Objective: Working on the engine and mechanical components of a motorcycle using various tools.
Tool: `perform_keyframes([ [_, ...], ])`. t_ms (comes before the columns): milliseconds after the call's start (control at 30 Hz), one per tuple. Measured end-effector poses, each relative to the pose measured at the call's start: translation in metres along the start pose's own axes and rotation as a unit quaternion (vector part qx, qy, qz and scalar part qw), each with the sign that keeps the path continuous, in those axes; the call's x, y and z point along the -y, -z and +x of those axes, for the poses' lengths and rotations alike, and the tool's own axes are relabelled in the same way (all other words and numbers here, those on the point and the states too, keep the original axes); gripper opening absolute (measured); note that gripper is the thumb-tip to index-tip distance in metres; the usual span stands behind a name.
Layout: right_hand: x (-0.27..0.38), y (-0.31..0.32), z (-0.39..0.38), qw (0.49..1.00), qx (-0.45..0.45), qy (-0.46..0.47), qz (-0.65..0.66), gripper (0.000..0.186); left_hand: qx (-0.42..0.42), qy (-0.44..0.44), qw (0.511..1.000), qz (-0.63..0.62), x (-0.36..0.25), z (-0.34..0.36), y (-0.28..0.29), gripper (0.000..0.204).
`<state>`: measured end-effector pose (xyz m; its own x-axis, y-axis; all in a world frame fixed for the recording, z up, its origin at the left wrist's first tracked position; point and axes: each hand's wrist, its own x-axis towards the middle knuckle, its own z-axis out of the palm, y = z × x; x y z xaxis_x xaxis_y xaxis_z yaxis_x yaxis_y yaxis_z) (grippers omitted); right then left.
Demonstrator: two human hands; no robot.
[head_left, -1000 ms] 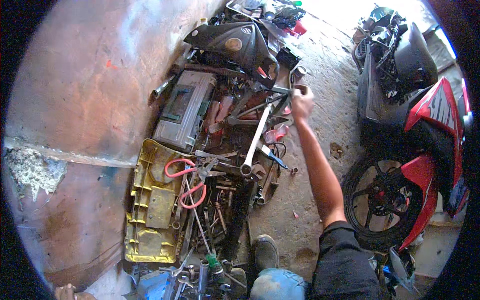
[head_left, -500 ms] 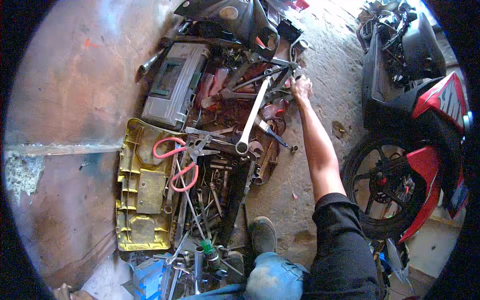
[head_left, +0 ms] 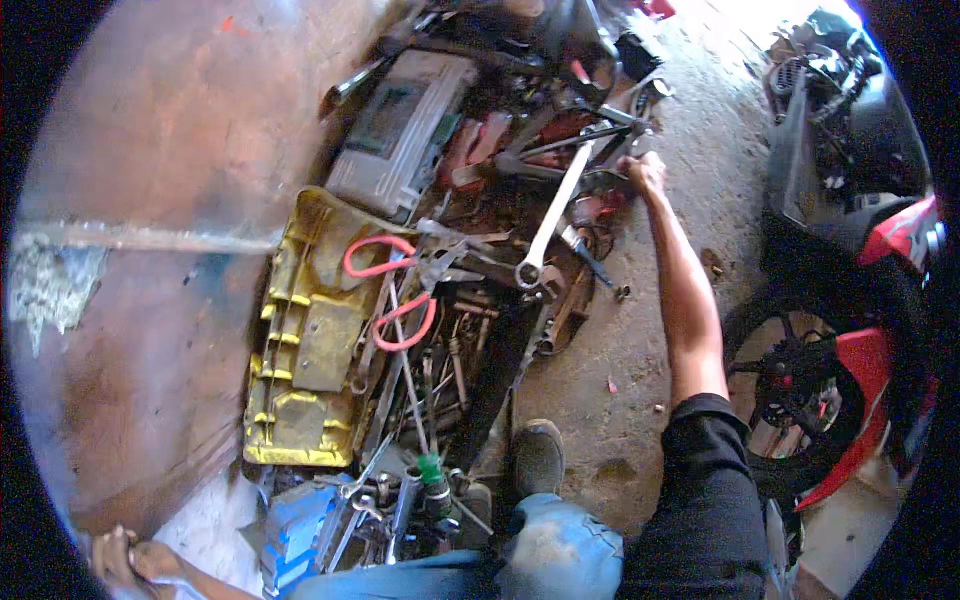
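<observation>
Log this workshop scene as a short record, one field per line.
Right hand: extended forward beside grey metal bars; grip unclear
Left hand: lower left, fingers curled; grip unclear
Tools: long silver ring-ended wrench; metal pliers with looped red handles; green-handled screwdriver
Plastic pieces: grey rectangular case; yellow ribbed panel
Right side: red-and-black motorcycle

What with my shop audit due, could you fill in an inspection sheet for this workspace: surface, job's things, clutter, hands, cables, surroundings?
Surface: rough, dirty floor with small debris.
Job's things: dark metal bars beside the right hand; long wrench slanting across the pile.
Clutter: crowded, overlapping tools, including a red-handled tool and green-handled screwdriver; also a grey case and yellow plastic tray.
Hands: right reaches to the bars, grip unclear; left hand at lower left, fingers curled, contents unclear.
Cables: none clearly identifiable.
Surroundings: stained wall left; red-and-black motorcycle right.
</observation>
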<state>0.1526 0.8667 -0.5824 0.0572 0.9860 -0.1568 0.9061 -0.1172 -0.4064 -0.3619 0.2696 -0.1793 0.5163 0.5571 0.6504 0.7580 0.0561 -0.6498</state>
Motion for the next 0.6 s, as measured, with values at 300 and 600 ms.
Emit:
perform_keyframes([
  [300, -0.029, 0.007, -0.015, 0.995, 0.086, 0.053, 0.009, 0.059, 0.007, 0.053, 0.999, -0.001, -0.005, -0.001, 0.051, 0.033],
  [600, -0.026, 0.041, -0.130, 0.722, 0.264, -0.124, 0.627, 0.021, 0.042, 0.092, 0.994, -0.036, -0.010, -0.011, 0.049, 0.026],
])
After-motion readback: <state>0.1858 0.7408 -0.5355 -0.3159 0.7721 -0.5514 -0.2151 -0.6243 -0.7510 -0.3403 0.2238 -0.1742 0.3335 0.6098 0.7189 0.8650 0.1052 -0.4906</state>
